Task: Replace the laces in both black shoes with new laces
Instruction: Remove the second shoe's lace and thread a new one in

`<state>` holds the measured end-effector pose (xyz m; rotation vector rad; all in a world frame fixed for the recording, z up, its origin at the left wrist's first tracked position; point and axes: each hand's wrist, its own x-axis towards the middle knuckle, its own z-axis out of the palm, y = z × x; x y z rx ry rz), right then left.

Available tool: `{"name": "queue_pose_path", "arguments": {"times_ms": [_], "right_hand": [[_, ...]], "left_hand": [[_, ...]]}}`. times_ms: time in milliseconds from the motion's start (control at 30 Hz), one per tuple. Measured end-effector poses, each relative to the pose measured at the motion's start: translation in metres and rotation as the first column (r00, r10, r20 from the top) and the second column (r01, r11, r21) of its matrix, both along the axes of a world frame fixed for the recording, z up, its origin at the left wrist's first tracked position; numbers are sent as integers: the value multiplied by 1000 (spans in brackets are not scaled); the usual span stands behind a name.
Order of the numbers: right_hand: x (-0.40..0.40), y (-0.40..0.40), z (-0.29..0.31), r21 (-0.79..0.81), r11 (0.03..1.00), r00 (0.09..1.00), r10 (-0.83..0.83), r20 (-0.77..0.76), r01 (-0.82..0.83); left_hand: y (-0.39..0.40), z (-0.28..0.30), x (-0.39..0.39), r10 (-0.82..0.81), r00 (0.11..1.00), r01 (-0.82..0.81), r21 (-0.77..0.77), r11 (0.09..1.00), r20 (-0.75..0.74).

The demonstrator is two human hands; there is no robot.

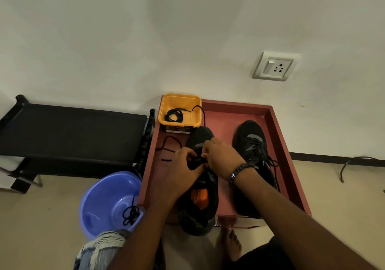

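Under both hands: left hand [183, 166] and right hand [218, 155] pinch limp lace [166, 148] at shoe [200, 186] eyelets; grip the stiffer tip.

red tray [280, 136], two black shoes [253, 144], yellow tub [179, 101]
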<state>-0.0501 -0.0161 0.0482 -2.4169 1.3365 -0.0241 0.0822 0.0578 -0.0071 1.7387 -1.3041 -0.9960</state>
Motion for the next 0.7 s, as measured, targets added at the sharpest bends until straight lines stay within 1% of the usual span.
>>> {"name": "queue_pose_path", "arguments": {"times_ms": [67, 133, 167, 200, 233, 267, 300, 333, 367, 400, 433, 467, 500, 533, 567, 600, 633, 700], "right_hand": [[0, 1, -1, 34, 999, 996, -42, 79, 39], [-6, 2, -5, 91, 988, 969, -137, 206, 121], [-9, 3, -8, 145, 972, 938, -221, 268, 187], [-12, 4, -10, 225, 939, 882, -325, 340, 259], [-13, 4, -11, 344, 883, 783, -450, 428, 319], [-13, 3, -10, 494, 801, 630, -582, 514, 337], [-11, 1, -7, 633, 710, 447, -695, 563, 308], [-10, -2, -2, 718, 644, 296, -763, 575, 263], [-11, -7, 3, 754, 614, 220, -789, 574, 234], [-13, -10, 5, 753, 618, 223, -786, 577, 227], [-14, -12, 7, 725, 650, 285, -756, 589, 226], [-15, -13, 6, 667, 708, 409, -694, 593, 232], [-16, -11, 4, 586, 777, 568, -596, 567, 229], [-16, -7, 0, 501, 841, 723, -474, 503, 203], [-17, -3, -5, 432, 889, 835, -351, 424, 154], [-17, 1, -10, 371, 921, 897, -257, 360, 115], [-17, 5, -13, 328, 939, 916, -219, 337, 103], [-20, 9, -16, 289, 950, 903, -226, 365, 121]], "left_hand": [[-2, -1, -3, 51, 998, -51, 4, 999, 26], [-4, 1, -2, 67, 996, -68, 4, 998, 58], [-4, 2, -2, 75, 995, -76, 2, 997, 61], [-4, 2, -3, 83, 995, -83, -1, 997, 52], [-4, 2, -3, 89, 995, -89, -6, 996, 41], [-3, 2, -3, 90, 996, -89, -10, 996, 30], [-2, 2, -3, 88, 996, -88, -15, 996, 20], [-2, 2, -3, 86, 996, -86, -21, 996, 15], [-2, 1, -2, 83, 996, -83, -24, 996, 17], [-2, 0, -1, 80, 996, -79, -24, 997, 25], [-3, 0, 0, 79, 996, -78, -28, 997, 37], [-3, 0, 1, 78, 996, -76, -33, 997, 47], [-4, 0, 3, 76, 996, -74, -39, 996, 56], [-4, 0, 4, 73, 995, -70, -51, 996, 62], [-5, 0, 6, 67, 996, -63, -63, 996, 66], [-5, 0, 8, 59, 996, -54, -74, 996, 70], [-5, 1, 10, 51, 996, -44, -83, 996, 75], [-4, 2, 12, 40, 995, -30, -105, 994, 94]]}}
